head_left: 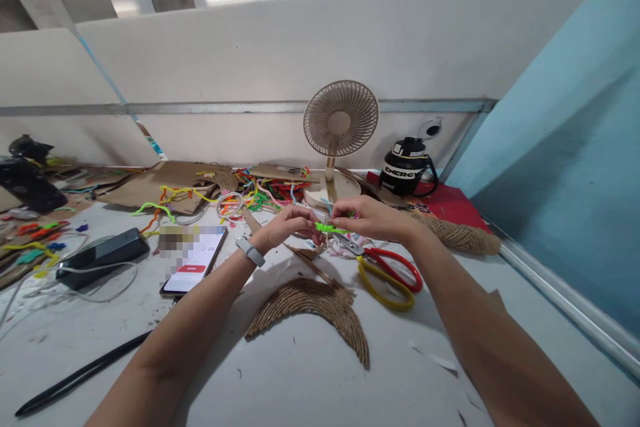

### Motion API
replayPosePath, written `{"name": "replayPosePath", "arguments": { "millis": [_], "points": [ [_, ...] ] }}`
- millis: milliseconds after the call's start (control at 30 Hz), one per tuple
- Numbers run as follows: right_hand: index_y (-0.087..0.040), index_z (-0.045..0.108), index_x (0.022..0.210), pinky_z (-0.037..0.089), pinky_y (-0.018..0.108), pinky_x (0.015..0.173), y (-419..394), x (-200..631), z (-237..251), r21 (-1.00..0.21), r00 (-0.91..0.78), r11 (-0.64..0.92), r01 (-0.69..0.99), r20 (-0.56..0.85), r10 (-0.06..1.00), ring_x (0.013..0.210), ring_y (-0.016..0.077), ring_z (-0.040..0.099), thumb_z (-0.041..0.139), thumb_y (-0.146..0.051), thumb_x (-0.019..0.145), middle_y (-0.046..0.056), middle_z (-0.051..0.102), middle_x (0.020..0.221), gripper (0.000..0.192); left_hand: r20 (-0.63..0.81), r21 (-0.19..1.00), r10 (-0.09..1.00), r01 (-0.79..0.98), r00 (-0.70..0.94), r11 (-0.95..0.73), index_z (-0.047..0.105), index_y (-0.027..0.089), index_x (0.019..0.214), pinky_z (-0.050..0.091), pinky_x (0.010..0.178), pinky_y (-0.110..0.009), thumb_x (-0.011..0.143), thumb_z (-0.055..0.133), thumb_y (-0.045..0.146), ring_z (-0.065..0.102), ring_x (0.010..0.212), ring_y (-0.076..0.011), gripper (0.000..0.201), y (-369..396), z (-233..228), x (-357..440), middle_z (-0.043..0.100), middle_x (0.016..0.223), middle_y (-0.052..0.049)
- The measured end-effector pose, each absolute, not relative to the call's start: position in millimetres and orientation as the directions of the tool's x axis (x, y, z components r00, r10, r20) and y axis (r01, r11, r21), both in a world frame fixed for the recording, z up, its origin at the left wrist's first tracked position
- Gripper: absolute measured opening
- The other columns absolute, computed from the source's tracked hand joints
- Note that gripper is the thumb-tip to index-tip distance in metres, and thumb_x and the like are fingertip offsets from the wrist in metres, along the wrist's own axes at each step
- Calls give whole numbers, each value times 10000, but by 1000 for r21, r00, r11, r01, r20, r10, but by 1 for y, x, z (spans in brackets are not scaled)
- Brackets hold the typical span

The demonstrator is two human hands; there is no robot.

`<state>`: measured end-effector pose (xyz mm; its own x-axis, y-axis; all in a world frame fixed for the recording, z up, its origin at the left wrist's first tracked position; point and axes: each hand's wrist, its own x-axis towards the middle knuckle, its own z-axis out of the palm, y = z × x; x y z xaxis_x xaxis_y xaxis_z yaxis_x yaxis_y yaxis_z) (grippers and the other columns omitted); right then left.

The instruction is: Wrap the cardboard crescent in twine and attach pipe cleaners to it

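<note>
Both of my hands meet above the middle of the white table (pixel 310 380). My left hand (pixel 293 221) and my right hand (pixel 367 217) pinch the two ends of a bright green pipe cleaner (pixel 330 229), held level between them. A pale strand also shows at my fingertips. Just below my right hand lie scissors (pixel 393 270) with one red and one yellow handle. A curved brown piece wrapped in twine (pixel 320 307) lies flat in front of my forearms.
A small beige fan (pixel 341 121) stands at the back, beside a black jug (pixel 407 167) on a red sheet. Cardboard scraps and several coloured pipe cleaners (pixel 260 190) spread at back left. A phone (pixel 195 260), a black power bank (pixel 103 255) and cables lie at left.
</note>
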<state>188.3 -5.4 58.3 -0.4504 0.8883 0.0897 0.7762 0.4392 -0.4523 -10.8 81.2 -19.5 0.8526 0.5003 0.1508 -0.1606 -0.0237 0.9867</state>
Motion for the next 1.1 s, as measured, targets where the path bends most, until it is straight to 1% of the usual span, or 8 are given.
{"name": "replayPosePath", "arguments": {
  "millis": [367, 567, 767, 833, 933, 1000, 1100],
  "points": [
    [-150, 661, 810, 367, 259, 667, -5, 188, 58, -440, -462, 451, 777, 89, 883, 702, 160, 525, 500, -359, 856, 39, 606, 737, 268, 150, 988, 472, -142, 869, -53, 670, 99, 708, 538, 722, -309, 688, 642, 274, 694, 695, -199, 178, 77, -17, -9, 714, 707, -88],
    [-147, 665, 825, 371, 260, 673, -3, 189, 54, -429, -477, 468, 773, 95, 874, 719, 163, 533, 497, -339, 860, 45, 614, 759, 257, 158, 987, 450, -143, 879, -66, 685, 97, 723, 544, 728, -312, 691, 618, 238, 691, 692, -194, 159, 76, -19, -8, 712, 702, -83],
    [-153, 666, 823, 373, 266, 683, -3, 188, 53, -418, -488, 483, 770, 103, 867, 732, 169, 540, 500, -317, 854, 49, 622, 771, 235, 145, 989, 444, -127, 884, -70, 686, 97, 738, 546, 728, -317, 708, 644, 276, 697, 704, -204, 186, 73, -17, -7, 720, 728, -94],
    [-152, 659, 814, 370, 268, 680, -4, 188, 55, -415, -472, 472, 778, 110, 875, 722, 166, 529, 497, -332, 854, 46, 614, 764, 246, 136, 991, 459, -127, 878, -51, 683, 99, 765, 544, 736, -318, 729, 636, 306, 700, 715, -205, 215, 74, -18, -7, 725, 751, -99],
    [-149, 639, 791, 366, 268, 668, -6, 191, 58, -444, -427, 436, 783, 128, 895, 703, 160, 508, 500, -393, 853, 35, 592, 737, 288, 112, 990, 528, -137, 842, 9, 662, 103, 781, 544, 713, -316, 759, 602, 376, 698, 700, -204, 280, 78, -20, -6, 722, 754, -103],
    [-148, 625, 779, 362, 264, 652, -6, 193, 59, -487, -408, 411, 770, 118, 905, 692, 155, 493, 503, -436, 848, 24, 574, 722, 321, 110, 987, 566, -159, 817, 37, 642, 109, 795, 547, 708, -321, 750, 605, 372, 696, 697, -203, 269, 80, -23, -6, 717, 749, -95],
    [-147, 613, 776, 358, 257, 636, -5, 194, 58, -525, -404, 388, 758, 89, 910, 675, 146, 476, 507, -467, 841, 13, 554, 703, 343, 117, 987, 572, -160, 812, 26, 623, 117, 833, 552, 721, -327, 749, 632, 339, 702, 716, -203, 237, 83, -26, -6, 717, 761, -87]
  ]
}}
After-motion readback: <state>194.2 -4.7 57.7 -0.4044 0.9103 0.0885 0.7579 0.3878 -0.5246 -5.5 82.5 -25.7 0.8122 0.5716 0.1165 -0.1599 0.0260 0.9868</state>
